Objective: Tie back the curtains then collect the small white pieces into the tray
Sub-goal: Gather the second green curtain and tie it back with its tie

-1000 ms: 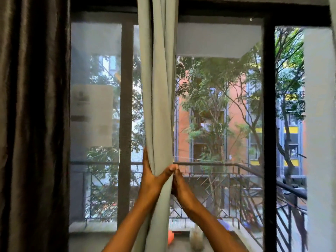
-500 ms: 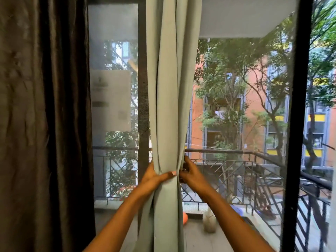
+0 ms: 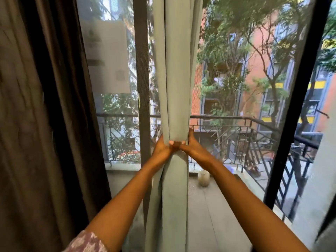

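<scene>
Grey-green curtain (image 3: 174, 88) gathered by both hands, fingers apparently hidden behind.

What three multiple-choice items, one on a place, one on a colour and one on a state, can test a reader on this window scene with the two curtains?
1. Where does the brown curtain hang?
A. At the left of the view
B. At the right of the view
C. Between the two hands

2. What colour is the gathered curtain in the middle?
A. Red
B. Pale grey-green
C. Black

3. What do the left hand and the right hand do now?
A. Both hang free
B. Only the right hand touches cloth
C. Both hold the gathered curtain, bunched between them

Answers:
1 A: the brown cloth fills the left side.
2 B: its folds are pale grey-green against the window.
3 C: the left hand's thumb lies across the front and the right hand's fingers wrap round the cloth's right side.
</scene>
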